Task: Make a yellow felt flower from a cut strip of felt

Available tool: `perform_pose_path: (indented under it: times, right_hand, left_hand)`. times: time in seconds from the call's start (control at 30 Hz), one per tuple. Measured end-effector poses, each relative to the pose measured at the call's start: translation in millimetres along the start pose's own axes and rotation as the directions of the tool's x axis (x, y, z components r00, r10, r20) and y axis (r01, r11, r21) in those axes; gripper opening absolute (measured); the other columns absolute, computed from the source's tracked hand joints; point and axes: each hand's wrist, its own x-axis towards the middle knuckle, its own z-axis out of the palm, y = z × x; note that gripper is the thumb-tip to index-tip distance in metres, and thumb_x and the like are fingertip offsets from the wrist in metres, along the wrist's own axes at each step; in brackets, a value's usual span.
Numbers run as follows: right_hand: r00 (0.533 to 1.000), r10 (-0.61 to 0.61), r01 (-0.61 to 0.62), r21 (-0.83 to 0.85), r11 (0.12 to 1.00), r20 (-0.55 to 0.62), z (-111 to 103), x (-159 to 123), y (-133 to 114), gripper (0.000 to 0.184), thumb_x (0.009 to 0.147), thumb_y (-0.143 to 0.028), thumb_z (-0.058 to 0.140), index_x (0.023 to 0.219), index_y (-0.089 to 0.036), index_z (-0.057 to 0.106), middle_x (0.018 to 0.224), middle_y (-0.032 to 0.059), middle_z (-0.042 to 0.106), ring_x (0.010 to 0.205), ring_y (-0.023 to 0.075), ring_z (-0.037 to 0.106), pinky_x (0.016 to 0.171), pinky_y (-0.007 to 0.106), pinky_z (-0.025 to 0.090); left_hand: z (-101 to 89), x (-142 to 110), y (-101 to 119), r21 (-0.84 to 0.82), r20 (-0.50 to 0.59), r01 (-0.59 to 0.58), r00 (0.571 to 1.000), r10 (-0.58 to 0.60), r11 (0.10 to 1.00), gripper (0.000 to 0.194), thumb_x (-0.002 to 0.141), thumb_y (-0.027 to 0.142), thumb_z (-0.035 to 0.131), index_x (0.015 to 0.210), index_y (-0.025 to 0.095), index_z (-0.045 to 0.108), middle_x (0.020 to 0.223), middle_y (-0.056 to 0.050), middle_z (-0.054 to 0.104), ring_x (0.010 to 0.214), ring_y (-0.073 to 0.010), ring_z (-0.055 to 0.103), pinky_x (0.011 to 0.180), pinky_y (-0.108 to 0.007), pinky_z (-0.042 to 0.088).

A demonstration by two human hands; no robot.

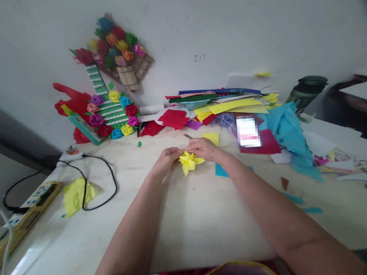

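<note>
A yellow paper flower (188, 161) with pointed petals is held between my two hands above the middle of the table. My left hand (168, 159) has its fingers closed on the flower's left upper edge. From the other side, my right hand (202, 148) pinches the flower at the top, its fingertips close to the left ones. A slim grey pointed metal tool (187, 136) pokes out just behind the right hand; the rest of it is hidden. Behind the right wrist lies a yellow paper square (212, 139), and a blue paper piece (224, 170) is partly covered by the right forearm.
Stacked coloured paper (232, 105) lies along the wall, beside a lit phone (248, 131) and crumpled blue paper (289, 133). At left are a power strip (33, 208), a black cable (114, 177), a glue bottle (84, 127) and a flower-covered craft guitar (113, 111).
</note>
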Motion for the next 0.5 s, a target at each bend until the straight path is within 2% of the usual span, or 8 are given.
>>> perform_pose_path:
  times: [0.27, 0.5]
  right_hand:
    - [0.999, 0.018, -0.018, -0.003, 1.000, -0.040, 3.7, -0.4, -1.2, 0.020, 0.075, -0.020, 0.051, 0.086, -0.023, 0.067, 0.081, 0.0004, 0.062, 0.069, 0.0085, 0.054, 0.059, 0.019, 0.037]
    - [0.998, 0.022, -0.023, -0.007, 1.000, -0.055, 5.3, -1.5, -1.4, 0.021, 0.073, -0.017, 0.051, 0.084, -0.024, 0.067, 0.080, 0.0000, 0.062, 0.069, 0.0086, 0.055, 0.060, 0.019, 0.038]
  left_hand:
    - [-3.0, 2.6, -1.7, 0.004, -0.033, 0.039, 0.999, -0.039, 0.999, 0.023, 0.061, 0.034, 0.060, 0.064, 0.012, 0.055, 0.057, -0.002, 0.054, 0.051, -0.0092, 0.047, 0.050, -0.022, 0.032]
    - [-3.8, 2.2, -3.9, 0.067, -0.048, 0.026, 0.999, -0.023, 0.997, 0.027, 0.060, 0.037, 0.061, 0.066, 0.012, 0.054, 0.057, -0.001, 0.054, 0.049, -0.0092, 0.046, 0.048, -0.022, 0.030]
